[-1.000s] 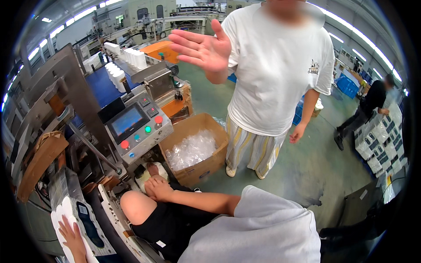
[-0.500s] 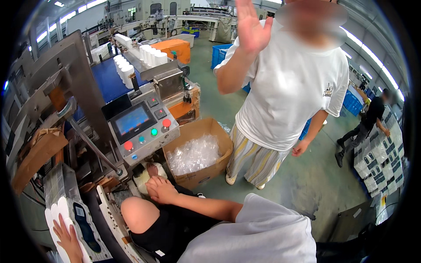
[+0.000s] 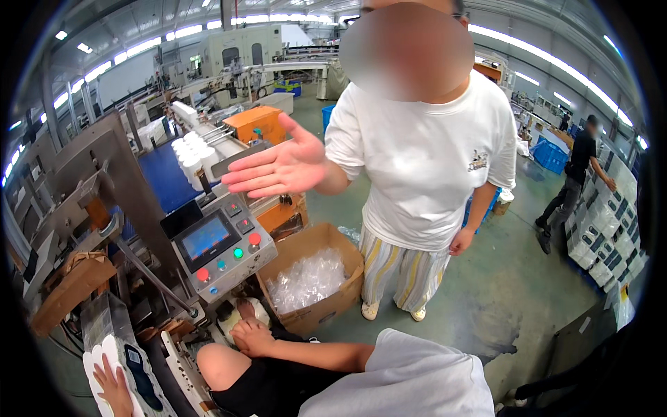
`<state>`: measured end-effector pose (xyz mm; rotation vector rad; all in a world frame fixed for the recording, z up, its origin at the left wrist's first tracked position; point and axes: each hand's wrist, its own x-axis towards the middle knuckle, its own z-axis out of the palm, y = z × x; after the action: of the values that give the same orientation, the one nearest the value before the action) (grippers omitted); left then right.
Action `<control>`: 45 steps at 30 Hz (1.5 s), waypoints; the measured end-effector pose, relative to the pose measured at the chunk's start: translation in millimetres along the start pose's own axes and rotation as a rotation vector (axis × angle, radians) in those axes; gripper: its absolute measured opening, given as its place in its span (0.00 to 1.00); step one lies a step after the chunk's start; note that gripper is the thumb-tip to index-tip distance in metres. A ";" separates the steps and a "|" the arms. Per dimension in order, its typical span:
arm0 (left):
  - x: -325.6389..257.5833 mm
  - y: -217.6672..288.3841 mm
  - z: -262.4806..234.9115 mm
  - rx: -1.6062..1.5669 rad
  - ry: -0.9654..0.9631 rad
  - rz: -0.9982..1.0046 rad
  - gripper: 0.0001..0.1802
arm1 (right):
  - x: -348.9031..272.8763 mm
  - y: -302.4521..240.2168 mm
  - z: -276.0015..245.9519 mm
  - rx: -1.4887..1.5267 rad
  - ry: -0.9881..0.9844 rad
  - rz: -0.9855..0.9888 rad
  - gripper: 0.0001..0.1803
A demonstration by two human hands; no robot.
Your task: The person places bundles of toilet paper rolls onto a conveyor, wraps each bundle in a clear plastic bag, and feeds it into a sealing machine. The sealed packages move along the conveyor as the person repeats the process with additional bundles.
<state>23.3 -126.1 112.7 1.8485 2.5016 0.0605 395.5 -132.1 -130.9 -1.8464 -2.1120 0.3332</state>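
My left hand lies with spread fingers on a pack of white rolls, which has a dark panel on its side, at the lower left. A clear plastic sleeve is just behind the pack. My right hand rests with its fingers draped over my bent leg and holds nothing visible. Past that hand lies a cream-coloured thing, partly hidden. Facing me, a co-worker in a white T-shirt stretches out an open hand above the control panel.
A cardboard box of crumpled clear plastic stands between the panel and the co-worker. White rolls stand on a blue conveyor beyond. Metal machine parts rise at left. Another person touches stacked packs at right.
The view has tilted upward. The co-worker's raised hand has come down and leftward, now held out over the panel. Both my hands stay where they were on the pack and my leg.
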 end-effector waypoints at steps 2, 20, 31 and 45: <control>24.7 8.2 4.6 -0.043 0.038 0.036 0.38 | -1.5 3.3 -9.9 -0.003 -0.007 0.006 0.43; 51.6 -2.5 15.9 -0.850 0.421 0.428 0.25 | -255.5 211.3 -437.4 1.891 0.550 -0.998 0.35; 45.8 -2.8 24.2 -0.388 0.369 0.575 0.25 | -239.9 192.4 -333.1 1.888 0.366 -0.649 0.38; 47.1 -4.6 23.8 -0.458 0.247 0.598 0.22 | -198.2 197.5 -263.2 2.186 0.022 -0.682 0.41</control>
<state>6.2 -82.0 88.6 2.3728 1.7297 0.8352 700.6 -308.9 21.6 0.1576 -0.8526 1.4488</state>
